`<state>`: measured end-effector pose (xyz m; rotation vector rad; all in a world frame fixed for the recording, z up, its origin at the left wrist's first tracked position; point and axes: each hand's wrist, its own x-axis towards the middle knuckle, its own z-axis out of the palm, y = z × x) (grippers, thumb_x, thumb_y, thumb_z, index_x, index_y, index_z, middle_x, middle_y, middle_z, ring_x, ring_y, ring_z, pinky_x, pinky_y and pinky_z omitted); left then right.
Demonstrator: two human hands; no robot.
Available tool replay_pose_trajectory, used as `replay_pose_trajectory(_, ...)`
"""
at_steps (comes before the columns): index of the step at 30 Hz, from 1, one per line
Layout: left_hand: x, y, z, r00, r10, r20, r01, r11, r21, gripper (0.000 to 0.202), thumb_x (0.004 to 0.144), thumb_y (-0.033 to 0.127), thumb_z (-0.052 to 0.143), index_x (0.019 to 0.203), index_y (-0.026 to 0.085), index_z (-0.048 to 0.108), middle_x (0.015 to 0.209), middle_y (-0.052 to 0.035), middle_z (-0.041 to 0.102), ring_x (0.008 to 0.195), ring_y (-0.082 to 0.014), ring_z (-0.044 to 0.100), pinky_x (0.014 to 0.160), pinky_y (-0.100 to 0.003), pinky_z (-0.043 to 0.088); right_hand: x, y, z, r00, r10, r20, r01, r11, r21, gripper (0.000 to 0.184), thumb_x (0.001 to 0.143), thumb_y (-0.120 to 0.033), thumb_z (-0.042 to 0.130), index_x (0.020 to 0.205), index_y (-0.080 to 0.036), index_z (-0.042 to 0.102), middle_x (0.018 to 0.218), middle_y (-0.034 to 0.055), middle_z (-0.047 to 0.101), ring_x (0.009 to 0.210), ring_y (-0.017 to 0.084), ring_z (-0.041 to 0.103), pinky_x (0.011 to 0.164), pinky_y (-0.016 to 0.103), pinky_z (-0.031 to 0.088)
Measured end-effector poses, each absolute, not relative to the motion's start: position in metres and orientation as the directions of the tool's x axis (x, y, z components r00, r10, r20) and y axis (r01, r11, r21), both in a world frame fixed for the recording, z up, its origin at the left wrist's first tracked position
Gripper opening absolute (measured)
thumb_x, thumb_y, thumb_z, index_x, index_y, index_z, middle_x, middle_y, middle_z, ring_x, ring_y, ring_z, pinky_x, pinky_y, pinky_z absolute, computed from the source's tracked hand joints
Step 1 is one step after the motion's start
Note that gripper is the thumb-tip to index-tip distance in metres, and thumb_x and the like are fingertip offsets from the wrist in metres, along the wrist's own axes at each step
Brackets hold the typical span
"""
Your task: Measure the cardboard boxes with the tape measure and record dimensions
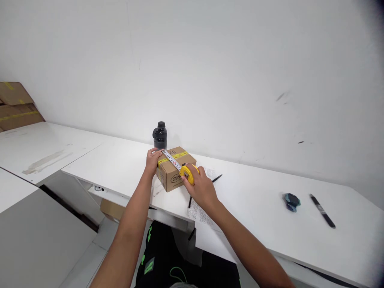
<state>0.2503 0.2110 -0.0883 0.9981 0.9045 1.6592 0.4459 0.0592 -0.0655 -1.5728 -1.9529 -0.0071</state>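
A small cardboard box [165,174] with yellow tape and handwritten marks sits on the white table. Across its top runs the pulled-out blade of a yellow tape measure [189,174]. My right hand [204,190] is wrapped round the tape measure's case at the box's near right edge. At the box's far left edge, my left hand [152,161] is closed, its fingers pinching the blade's end and resting against the box. A dark bottle [160,136] stands just behind the box.
Printed paper [204,212] lies by my right forearm and hangs over the table's [255,212] front edge, with a thin black pen [217,178] near it. Farther right are a small dark blue object [291,202] and a black marker [322,211]. Cardboard boxes [19,108] are stacked at far left.
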Motion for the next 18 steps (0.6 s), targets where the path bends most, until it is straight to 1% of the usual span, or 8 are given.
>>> replay_pose_trajectory(3,0.250,0.212,-0.089,-0.202,0.959,0.197,-0.366,-0.261,0.893,0.045,0.064,0.019,0.070,0.101,0.020,0.044,0.102,-0.0078,0.072,0.086,-0.0188,0.068,0.085,-0.038,0.052,0.444,0.064,-0.067,-0.081,0.881,0.465,0.880,0.283,-0.382,0.044,0.093,-0.041,0.046,0.136,-0.029,0.046,0.107,0.0090,0.053,0.071,0.020,0.059,0.057,0.031,0.048)
replay_pose_trajectory(7,0.248,0.212,-0.091,-0.196,0.961,0.196,-0.381,-0.259,0.888,0.044,0.064,0.019,0.070,0.100,0.020,0.044,0.102,-0.0072,0.072,0.083,-0.0177,0.068,0.083,-0.037,0.052,0.436,0.076,-0.067,-0.077,0.878,0.472,0.868,0.292,-0.402,0.048,0.092,-0.041,0.048,0.139,-0.029,0.043,0.118,0.0113,0.054,0.078,0.022,0.062,0.059,0.033,0.050)
replay_pose_trajectory(10,0.246,0.211,-0.091,-0.199,0.962,0.186,-0.387,-0.251,0.887,0.042,0.065,0.018,0.069,0.098,0.021,0.043,0.101,-0.0071,0.072,0.083,-0.0176,0.068,0.084,-0.037,0.052,0.428,0.091,-0.063,-0.104,0.866,0.490,0.860,0.326,-0.393,0.050,0.092,-0.042,0.049,0.139,-0.029,0.042,0.125,0.0124,0.053,0.088,0.025,0.062,0.063,0.034,0.050)
replay_pose_trajectory(13,0.244,0.210,-0.093,-0.196,0.961,0.193,-0.401,-0.258,0.879,0.041,0.065,0.019,0.070,0.097,0.021,0.043,0.103,-0.0075,0.072,0.085,-0.0176,0.068,0.084,-0.037,0.052,0.416,0.113,-0.054,-0.139,0.860,0.491,0.864,0.348,-0.365,0.051,0.091,-0.042,0.052,0.139,-0.028,0.042,0.123,0.0117,0.056,0.100,0.027,0.060,0.071,0.034,0.049)
replay_pose_trajectory(15,0.243,0.209,-0.095,-0.197,0.962,0.190,-0.413,-0.257,0.874,0.041,0.066,0.019,0.071,0.096,0.021,0.043,0.104,-0.0078,0.072,0.085,-0.0175,0.069,0.085,-0.037,0.052,0.406,0.130,-0.047,-0.157,0.858,0.490,0.871,0.354,-0.340,0.051,0.091,-0.041,0.052,0.139,-0.028,0.042,0.119,0.0104,0.058,0.100,0.026,0.059,0.075,0.034,0.047)
replay_pose_trajectory(18,0.240,0.207,-0.095,-0.201,0.964,0.174,-0.401,-0.243,0.883,0.042,0.066,0.021,0.073,0.096,0.020,0.045,0.103,-0.0082,0.071,0.086,-0.0178,0.069,0.086,-0.037,0.052,0.389,0.155,-0.037,-0.205,0.849,0.488,0.854,0.398,-0.334,0.053,0.091,-0.040,0.052,0.141,-0.027,0.038,0.115,0.0095,0.059,0.097,0.025,0.060,0.076,0.032,0.044)
